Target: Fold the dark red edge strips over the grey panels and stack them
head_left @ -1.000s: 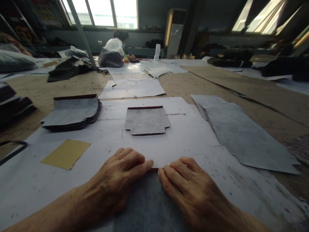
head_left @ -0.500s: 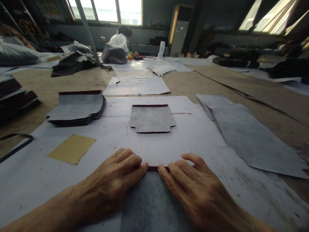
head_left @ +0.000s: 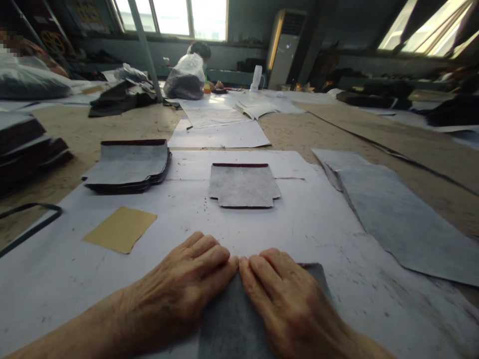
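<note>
A grey fabric piece (head_left: 228,324) lies on the white sheet in front of me, its far edge mostly covered by my fingers. My left hand (head_left: 190,279) is closed at that edge, thumb and curled fingers pressed onto it. Against its thumb tip, my right hand (head_left: 288,294) has its fingers drawn together on the same edge. Right of this hand, a dark red strip and a grey corner of the piece show. Beyond my hands, a smaller grey notched piece (head_left: 243,187) with dark red edging lies flat.
At the left are a stack of grey pieces (head_left: 129,162), a tan square (head_left: 121,229) and a black strap (head_left: 33,234). Large grey sheets (head_left: 400,214) lie at the right. Farther back stand a pole (head_left: 145,50), a filled plastic bag (head_left: 185,80) and a seated person.
My right hand has slid left along the edge to meet my left thumb, and its raised finger has curled in. The surroundings have shifted slightly rightward in view.
</note>
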The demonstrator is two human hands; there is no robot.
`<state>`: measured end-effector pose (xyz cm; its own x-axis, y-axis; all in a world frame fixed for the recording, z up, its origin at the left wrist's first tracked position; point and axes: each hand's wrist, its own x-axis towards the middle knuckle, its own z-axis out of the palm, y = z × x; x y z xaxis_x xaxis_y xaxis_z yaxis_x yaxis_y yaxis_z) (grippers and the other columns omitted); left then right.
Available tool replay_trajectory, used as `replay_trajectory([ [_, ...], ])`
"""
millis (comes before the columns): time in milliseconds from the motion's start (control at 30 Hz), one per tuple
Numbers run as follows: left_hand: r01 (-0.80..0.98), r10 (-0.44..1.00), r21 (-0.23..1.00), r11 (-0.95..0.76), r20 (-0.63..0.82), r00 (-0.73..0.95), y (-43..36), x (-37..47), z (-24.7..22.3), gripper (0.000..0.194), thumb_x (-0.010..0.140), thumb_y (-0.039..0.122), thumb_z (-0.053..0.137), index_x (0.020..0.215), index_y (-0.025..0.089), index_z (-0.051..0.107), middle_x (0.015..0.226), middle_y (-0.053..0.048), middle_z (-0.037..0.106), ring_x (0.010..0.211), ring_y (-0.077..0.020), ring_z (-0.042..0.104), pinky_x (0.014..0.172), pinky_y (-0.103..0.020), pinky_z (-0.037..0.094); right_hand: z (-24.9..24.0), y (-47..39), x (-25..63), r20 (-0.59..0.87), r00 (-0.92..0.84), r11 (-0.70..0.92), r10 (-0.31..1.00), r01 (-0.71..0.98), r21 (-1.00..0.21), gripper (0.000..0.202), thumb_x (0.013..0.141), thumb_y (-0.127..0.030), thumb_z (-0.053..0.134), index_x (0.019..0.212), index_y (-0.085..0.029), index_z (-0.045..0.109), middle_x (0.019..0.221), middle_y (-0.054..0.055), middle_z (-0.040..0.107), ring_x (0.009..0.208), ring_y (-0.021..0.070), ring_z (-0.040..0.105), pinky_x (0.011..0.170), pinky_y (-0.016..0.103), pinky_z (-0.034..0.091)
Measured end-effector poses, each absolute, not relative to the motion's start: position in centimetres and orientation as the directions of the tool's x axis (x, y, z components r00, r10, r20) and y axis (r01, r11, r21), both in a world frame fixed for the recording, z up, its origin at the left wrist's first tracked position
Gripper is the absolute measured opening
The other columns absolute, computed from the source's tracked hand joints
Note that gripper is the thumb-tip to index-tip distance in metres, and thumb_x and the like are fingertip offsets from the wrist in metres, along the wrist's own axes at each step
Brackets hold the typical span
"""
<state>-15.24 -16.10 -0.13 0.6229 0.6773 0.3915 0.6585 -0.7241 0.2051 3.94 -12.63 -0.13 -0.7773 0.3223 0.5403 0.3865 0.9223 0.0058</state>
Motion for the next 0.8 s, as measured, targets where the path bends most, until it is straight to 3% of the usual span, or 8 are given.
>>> replay_trajectory([
  [200,0.680,0.688,0.225,-0.698,0.476,0.548,-16.4,-16.9,-0.2,0.036,0.079,-0.002,0.036,0.109,0.013,0.049,0.087,-0.007,0.055,0.076,-0.0155,0.048,0.067,-0.031,0.045,-0.3,-12.6,4.6,0.523,-0.801,0.937,0.292,0.349,0.011,0.033,0.083,-0.002,0.032,0.093,-0.003,0.064,0.079,0.011,0.062,0.072,0.0197,0.053,0.061,0.033,0.050],
  [500,0.671,0.673,0.191,-0.717,0.442,0.594,-16.5,-16.8,0.1,0.031,0.080,-0.001,0.036,0.108,0.010,0.046,0.084,-0.009,0.054,0.076,-0.0177,0.047,0.066,-0.034,0.041,-0.4,-12.0,4.3,0.506,-0.805,0.940,0.308,0.340,-0.031,0.033,0.086,-0.005,0.032,0.106,-0.003,0.058,0.082,0.009,0.063,0.074,0.0189,0.054,0.064,0.032,0.049],
  [633,0.659,0.658,0.161,-0.735,0.403,0.636,-16.3,-16.9,0.1,0.030,0.078,-0.001,0.037,0.105,0.008,0.048,0.083,-0.009,0.054,0.073,-0.0177,0.044,0.065,-0.036,0.038,0.0,-12.0,4.1,0.487,-0.825,0.946,0.288,0.323,-0.012,0.034,0.086,-0.005,0.030,0.101,-0.005,0.061,0.083,0.009,0.063,0.070,0.0182,0.052,0.059,0.031,0.047],
  [733,0.652,0.652,0.156,-0.742,0.393,0.648,-16.2,-16.7,0.1,0.022,0.079,0.001,0.037,0.092,0.010,0.051,0.082,-0.009,0.053,0.072,-0.0176,0.044,0.066,-0.035,0.037,0.2,-12.2,3.5,0.524,-0.817,0.940,0.241,0.330,0.082,0.038,0.085,-0.004,0.027,0.091,-0.005,0.065,0.086,0.012,0.062,0.077,0.0216,0.053,0.062,0.034,0.046],
  [800,0.650,0.651,0.158,-0.743,0.393,0.649,-16.2,-16.7,0.0,0.019,0.080,0.002,0.037,0.085,0.012,0.052,0.080,-0.008,0.053,0.071,-0.0174,0.044,0.066,-0.035,0.037,0.2,-12.3,3.0,0.543,-0.806,0.943,0.235,0.324,0.072,0.037,0.084,-0.004,0.028,0.085,-0.006,0.065,0.081,0.012,0.061,0.076,0.0220,0.052,0.062,0.035,0.045],
])
